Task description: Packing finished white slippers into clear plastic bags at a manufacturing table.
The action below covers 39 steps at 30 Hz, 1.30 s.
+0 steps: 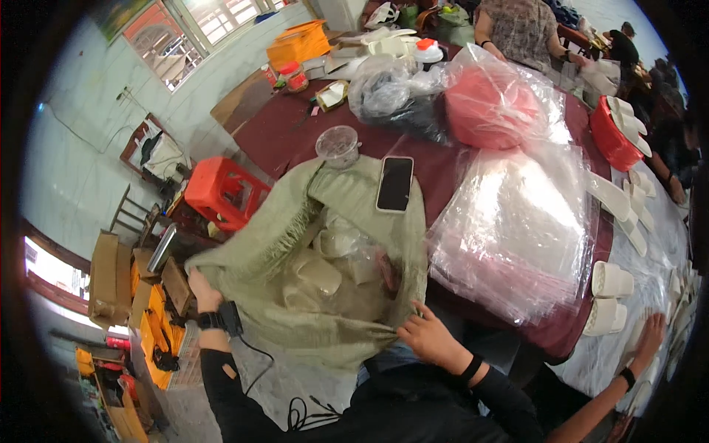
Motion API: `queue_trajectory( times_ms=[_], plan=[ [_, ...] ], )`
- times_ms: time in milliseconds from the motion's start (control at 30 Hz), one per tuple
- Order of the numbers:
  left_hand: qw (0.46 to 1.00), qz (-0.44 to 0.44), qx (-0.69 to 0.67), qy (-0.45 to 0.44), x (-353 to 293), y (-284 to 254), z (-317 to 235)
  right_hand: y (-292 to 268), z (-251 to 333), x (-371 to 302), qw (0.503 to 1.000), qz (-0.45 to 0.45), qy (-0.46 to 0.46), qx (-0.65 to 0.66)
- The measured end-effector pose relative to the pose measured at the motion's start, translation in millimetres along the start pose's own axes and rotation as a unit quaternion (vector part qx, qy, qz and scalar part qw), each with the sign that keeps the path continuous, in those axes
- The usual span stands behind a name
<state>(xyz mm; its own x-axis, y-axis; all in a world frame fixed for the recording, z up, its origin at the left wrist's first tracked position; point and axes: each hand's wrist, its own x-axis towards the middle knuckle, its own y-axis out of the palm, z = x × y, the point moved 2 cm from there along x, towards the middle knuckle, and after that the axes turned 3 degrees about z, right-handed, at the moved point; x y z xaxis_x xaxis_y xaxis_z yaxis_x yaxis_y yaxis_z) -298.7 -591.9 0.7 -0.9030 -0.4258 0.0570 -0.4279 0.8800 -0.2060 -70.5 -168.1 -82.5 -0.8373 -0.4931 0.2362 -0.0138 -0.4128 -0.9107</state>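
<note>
A green woven sack point(258, 244) lies spread before me with its mouth wide. Inside are several cream slippers point(317, 272), some with clear plastic film around them. My left hand point(204, 289) is closed on the left edge of the sack, its fingers partly hidden by the cloth. Near the lower right rim, my right hand point(432, 338) pinches the sack's fabric. A black-screened phone point(395, 184) rests at the far edge of the sack, and beside it stands a clear round tub point(339, 146).
Clear plastic bags point(517, 221) are stacked right of the sack, below a bag with red contents point(491, 103). A red stool point(225, 193) stands left. Slippers point(611, 280) lie at right, near another person's hand point(650, 340). A person point(521, 29) sits across the table.
</note>
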Motion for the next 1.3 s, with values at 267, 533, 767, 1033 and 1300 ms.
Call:
queue_trajectory(
  times_ms=[267,533,767,1033,1300],
  plan=[
    [0.969,0.128,-0.196,-0.073,16.0,37.3,-77.9,-10.8,-1.5,-9.4,0.998,-0.041,0.013,-0.045],
    [0.758,0.030,0.651,-0.030,60.3,-24.9,-27.9,-18.2,6.4,-14.1,0.999,-0.040,-0.008,0.002],
    [0.580,-0.074,0.804,0.107,12.6,22.7,-70.7,-17.5,4.5,-17.3,1.000,-0.029,-0.011,0.001],
    [0.650,0.529,0.500,0.217,-55.4,107.6,10.4,-17.3,10.0,-15.9,1.000,-0.007,-0.014,-0.022],
    [0.497,0.332,0.801,0.039,-9.5,25.2,115.3,-13.0,9.9,-12.1,0.999,-0.024,-0.028,-0.005]
  ],
)
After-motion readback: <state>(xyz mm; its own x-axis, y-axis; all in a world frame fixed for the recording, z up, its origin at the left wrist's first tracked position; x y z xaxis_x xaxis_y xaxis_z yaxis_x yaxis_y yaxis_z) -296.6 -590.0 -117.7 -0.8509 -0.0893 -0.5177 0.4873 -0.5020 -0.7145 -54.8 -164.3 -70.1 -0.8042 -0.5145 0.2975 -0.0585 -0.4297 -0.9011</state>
